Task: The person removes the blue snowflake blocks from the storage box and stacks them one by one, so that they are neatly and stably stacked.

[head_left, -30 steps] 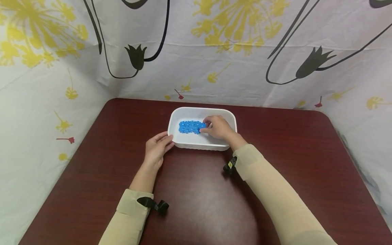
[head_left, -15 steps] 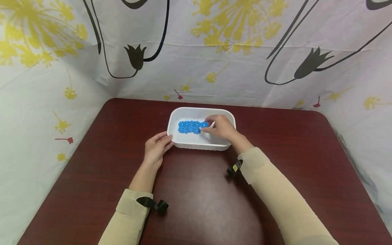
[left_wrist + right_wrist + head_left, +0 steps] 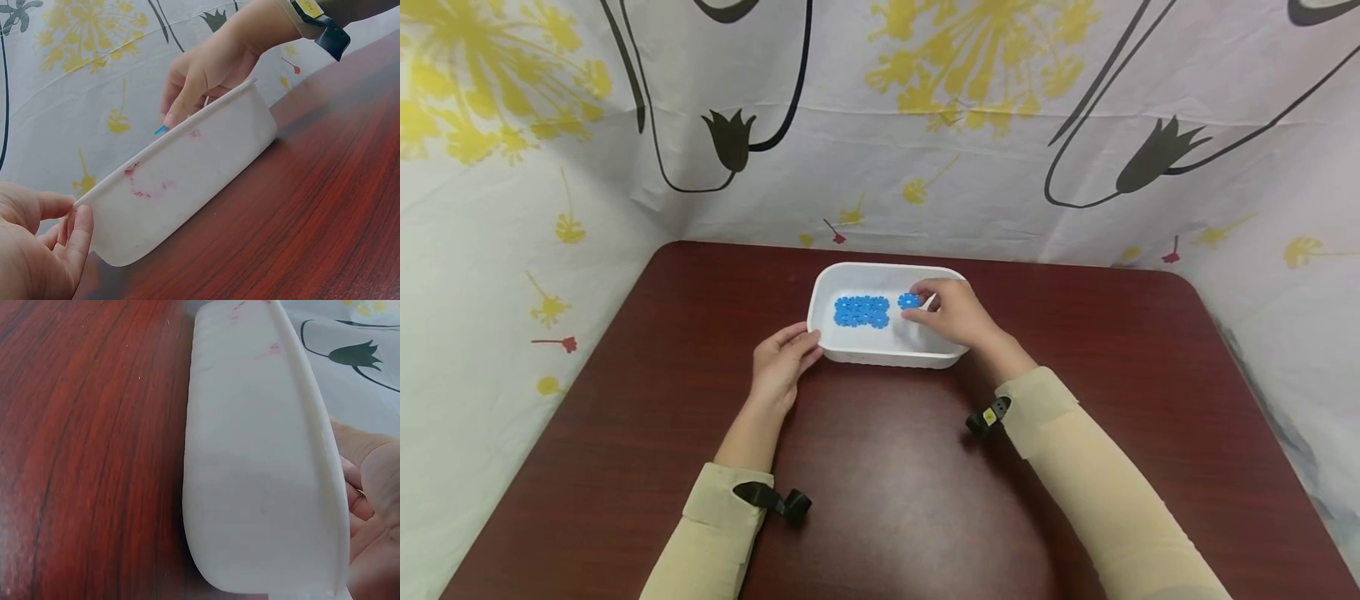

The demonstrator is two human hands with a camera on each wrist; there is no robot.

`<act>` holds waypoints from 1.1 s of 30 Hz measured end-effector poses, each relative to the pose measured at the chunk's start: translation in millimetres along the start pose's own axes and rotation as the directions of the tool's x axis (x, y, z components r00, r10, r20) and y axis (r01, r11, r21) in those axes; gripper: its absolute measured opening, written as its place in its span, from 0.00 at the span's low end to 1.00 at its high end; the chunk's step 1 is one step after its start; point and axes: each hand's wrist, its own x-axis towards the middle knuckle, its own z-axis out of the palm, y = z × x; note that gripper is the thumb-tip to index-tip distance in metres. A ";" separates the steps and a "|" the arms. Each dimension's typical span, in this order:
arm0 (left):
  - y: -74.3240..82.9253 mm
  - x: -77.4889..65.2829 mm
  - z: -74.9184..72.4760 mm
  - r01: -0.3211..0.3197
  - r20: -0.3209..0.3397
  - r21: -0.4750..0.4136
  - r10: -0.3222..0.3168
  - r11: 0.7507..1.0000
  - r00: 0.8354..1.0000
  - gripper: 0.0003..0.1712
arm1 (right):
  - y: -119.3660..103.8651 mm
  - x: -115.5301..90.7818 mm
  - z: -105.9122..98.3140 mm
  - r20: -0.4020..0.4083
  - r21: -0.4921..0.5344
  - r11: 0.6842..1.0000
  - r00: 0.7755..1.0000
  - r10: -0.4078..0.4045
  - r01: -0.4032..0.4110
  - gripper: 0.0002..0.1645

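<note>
A white plastic tray [image 3: 880,360] stands on the table, with several blue snowflake-shaped discs [image 3: 861,312] packed in a block inside it, left of centre. My left hand [image 3: 781,364] grips the tray's near left corner, thumb at the rim and fingers against the outer wall. Inside the right half, my right hand [image 3: 955,312] pinches one blue disc [image 3: 909,301], apart from the block. From the left wrist, just the edge of that disc [image 3: 161,130] shows at the thumb tip. The tray's wall [image 3: 262,462] hides most of the right fingers in the right wrist view.
The tray sits near the far edge of the dark red wooden table [image 3: 880,483]. A white cloth [image 3: 880,167] with yellow and dark plant prints hangs behind and at both sides. Pink stains [image 3: 140,187] mark the tray's outer wall.
My right hand has drawn one blue disc off the block's right end, moving it right and leaving a gap. The left hand keeps its hold on the tray.
</note>
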 end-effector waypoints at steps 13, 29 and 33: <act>0.0 -2.1 1.4 0.013 -0.009 0.006 -0.013 1.000 1.000 0.23 | 8.0 -16.7 -18.9 -0.054 0.019 0.999 0.997 0.051 -0.050 0.21; 1.8 -3.3 2.0 0.013 -0.010 0.002 -0.013 1.000 1.000 0.23 | 21.0 -30.4 -40.2 -0.092 0.071 0.994 0.992 0.089 -0.083 0.20; 1.3 -2.9 1.6 0.022 -0.014 0.028 -0.021 0.999 1.000 0.24 | 27.5 -34.0 -43.1 -0.100 0.086 0.991 0.989 0.111 -0.103 0.22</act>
